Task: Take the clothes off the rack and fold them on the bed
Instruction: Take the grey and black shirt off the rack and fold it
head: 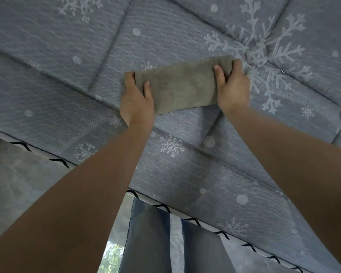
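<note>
We pinch the folded cloth (180, 85) at both ends on the bed (67, 56): left hand (137, 101), right hand (232, 87). Blur hides the layers; letting one end go could perhaps spring the fold.

I see soft, even daylight with no glare. The bed (185, 26) is evenly lit; faint shadows sit beneath the forearms and under the folded cloth (181, 85). Motion blur smears the quilt's weave and the far corners. Wide-angle distortion bows the bed's edge. The bottom edge is soft.
</note>
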